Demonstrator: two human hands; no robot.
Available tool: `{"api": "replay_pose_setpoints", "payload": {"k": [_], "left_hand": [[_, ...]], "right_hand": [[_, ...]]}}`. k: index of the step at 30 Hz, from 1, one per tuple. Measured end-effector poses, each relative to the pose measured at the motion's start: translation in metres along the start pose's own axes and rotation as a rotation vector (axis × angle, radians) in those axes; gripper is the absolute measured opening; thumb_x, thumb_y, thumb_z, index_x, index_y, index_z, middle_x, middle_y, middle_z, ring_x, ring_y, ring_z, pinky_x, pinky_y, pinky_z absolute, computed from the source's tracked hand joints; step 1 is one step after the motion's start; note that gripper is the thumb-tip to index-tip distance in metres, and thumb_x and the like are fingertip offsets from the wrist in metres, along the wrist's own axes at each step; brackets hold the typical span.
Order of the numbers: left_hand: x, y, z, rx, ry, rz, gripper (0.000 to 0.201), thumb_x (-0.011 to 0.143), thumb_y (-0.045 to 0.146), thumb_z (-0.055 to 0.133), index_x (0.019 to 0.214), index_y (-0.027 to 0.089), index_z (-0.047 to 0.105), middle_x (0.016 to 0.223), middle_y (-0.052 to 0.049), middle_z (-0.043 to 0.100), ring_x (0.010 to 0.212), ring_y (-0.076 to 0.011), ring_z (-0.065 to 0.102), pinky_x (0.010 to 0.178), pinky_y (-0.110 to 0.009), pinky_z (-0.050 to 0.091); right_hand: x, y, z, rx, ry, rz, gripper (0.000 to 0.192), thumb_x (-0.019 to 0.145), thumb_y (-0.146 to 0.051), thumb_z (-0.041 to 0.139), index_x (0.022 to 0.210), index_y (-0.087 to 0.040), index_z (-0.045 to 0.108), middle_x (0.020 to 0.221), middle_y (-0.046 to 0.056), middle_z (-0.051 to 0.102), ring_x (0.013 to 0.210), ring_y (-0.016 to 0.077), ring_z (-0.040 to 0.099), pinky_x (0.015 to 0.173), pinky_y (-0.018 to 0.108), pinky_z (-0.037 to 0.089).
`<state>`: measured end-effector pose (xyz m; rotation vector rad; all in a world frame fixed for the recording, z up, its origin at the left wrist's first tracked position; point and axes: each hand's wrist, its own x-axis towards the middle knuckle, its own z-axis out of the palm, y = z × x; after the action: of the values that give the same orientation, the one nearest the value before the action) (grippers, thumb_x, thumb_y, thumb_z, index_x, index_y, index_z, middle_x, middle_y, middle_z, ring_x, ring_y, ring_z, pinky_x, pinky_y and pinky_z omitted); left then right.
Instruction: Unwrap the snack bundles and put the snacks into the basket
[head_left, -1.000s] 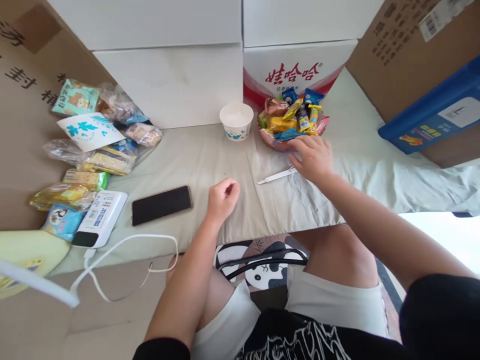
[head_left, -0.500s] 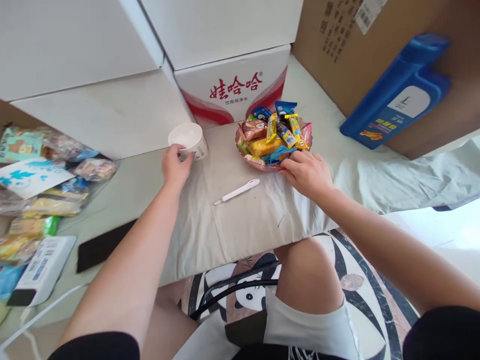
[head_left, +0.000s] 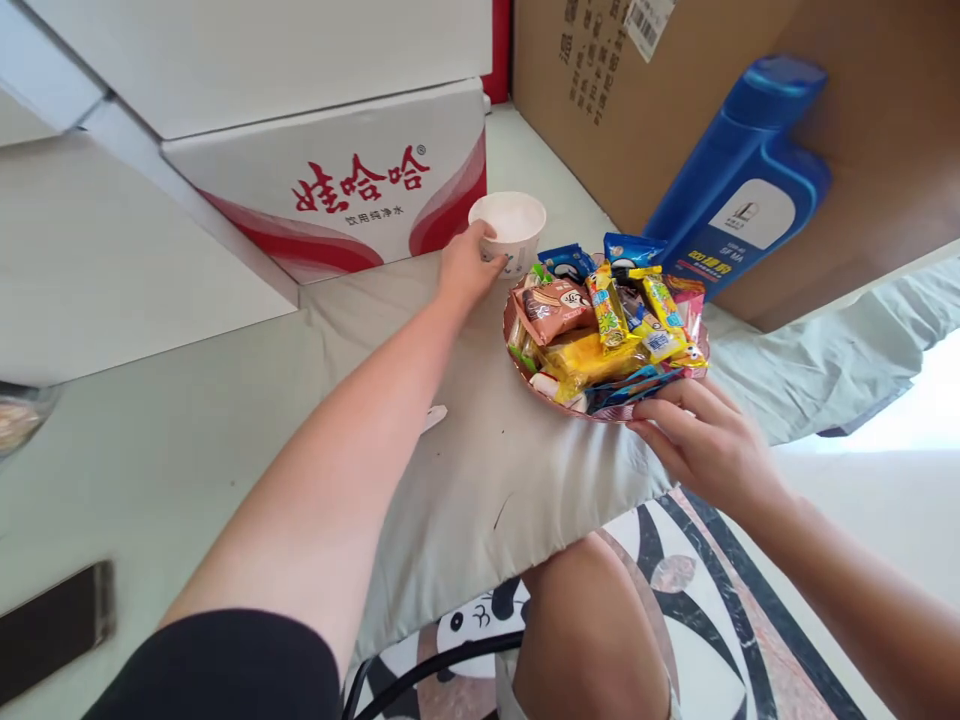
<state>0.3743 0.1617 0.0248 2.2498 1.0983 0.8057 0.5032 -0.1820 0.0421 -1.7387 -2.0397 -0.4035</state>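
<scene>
A white paper bowl (head_left: pixel 517 240) with a printed side stands behind the snack plate, near the big cardboard box. My left hand (head_left: pixel 471 268) is closed on its near left side, fingers over the rim. My right hand (head_left: pixel 697 430) pinches the near right rim of a pinkish clear plate (head_left: pixel 540 392). Piled on that plate are wrapped snacks (head_left: pixel 592 350) in yellow, brown and blue packets. Under my left forearm, only the end of a white-handled knife (head_left: pixel 435 416) shows; the rest is hidden.
A white carton (head_left: pixel 360 190) with red lettering stands at the back. To the right, a blue bottle (head_left: pixel 750 190) stands against a brown cardboard box (head_left: pixel 570 90). A dark phone (head_left: pixel 56 620) lies at lower left. The cloth-covered table's front edge (head_left: pixel 517 570) runs above my knee.
The view has turned right. My left hand has carried the paper bowl rightward to behind the plate. The snack plate, still in my right hand's grip, has shifted right and closer to me.
</scene>
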Motion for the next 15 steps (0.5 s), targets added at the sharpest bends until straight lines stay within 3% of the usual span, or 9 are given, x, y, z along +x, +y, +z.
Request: {"api": "replay_pose_setpoints", "payload": {"k": [2,4,5,8,11,15], "left_hand": [[0.002,-0.004,0.007,-0.090,0.023,0.037,0.053,0.082,0.014,0.071,0.133,0.024,0.057,0.133,-0.008,0.066,0.115,-0.0245,0.068,0.101,-0.039,0.053],[-0.009,-0.015,0.003,-0.087,0.026,0.039,0.059,0.086,0.012,0.063,0.142,0.025,0.050,0.142,-0.009,0.063,0.106,-0.0209,0.071,0.099,-0.038,0.055],[-0.017,-0.022,-0.002,-0.046,-0.010,0.034,0.056,0.087,0.012,0.058,0.141,0.023,0.051,0.141,-0.010,0.064,0.101,-0.0206,0.072,0.100,-0.039,0.055],[-0.038,-0.035,-0.014,0.184,-0.147,0.144,0.033,0.091,0.017,0.050,0.119,0.017,0.067,0.126,-0.014,0.072,0.117,-0.0279,0.068,0.107,-0.043,0.051],[-0.047,-0.035,-0.017,0.323,-0.208,0.229,0.035,0.092,0.016,0.042,0.113,0.016,0.070,0.124,-0.016,0.073,0.122,-0.0304,0.065,0.109,-0.044,0.049],[-0.047,-0.028,-0.017,0.380,-0.237,0.227,0.040,0.091,0.014,0.040,0.119,0.014,0.068,0.128,-0.019,0.070,0.124,-0.0315,0.063,0.109,-0.045,0.049]], "right_hand": [[0.004,0.001,0.003,0.015,0.010,-0.008,0.009,0.100,-0.021,0.062,0.093,-0.019,0.068,0.085,0.005,0.057,0.080,0.0190,0.051,0.071,0.030,0.045],[0.011,0.003,0.009,0.012,0.017,-0.016,0.012,0.101,-0.021,0.060,0.090,-0.019,0.066,0.084,0.006,0.055,0.080,0.0193,0.050,0.073,0.031,0.046],[0.015,0.003,0.013,0.001,0.015,-0.018,0.014,0.101,-0.021,0.059,0.089,-0.019,0.066,0.084,0.006,0.055,0.079,0.0195,0.049,0.073,0.031,0.046],[0.031,0.006,0.026,-0.050,-0.001,0.006,0.018,0.103,-0.024,0.056,0.087,-0.020,0.064,0.084,0.006,0.054,0.080,0.0209,0.048,0.073,0.032,0.046],[0.053,0.009,0.041,-0.101,-0.033,0.090,0.022,0.104,-0.027,0.051,0.087,-0.020,0.063,0.088,0.008,0.054,0.085,0.0237,0.049,0.077,0.035,0.047],[0.089,0.013,0.060,-0.142,-0.155,0.278,0.020,0.103,-0.029,0.047,0.096,-0.019,0.063,0.099,0.013,0.057,0.095,0.0289,0.048,0.078,0.039,0.046]]}}
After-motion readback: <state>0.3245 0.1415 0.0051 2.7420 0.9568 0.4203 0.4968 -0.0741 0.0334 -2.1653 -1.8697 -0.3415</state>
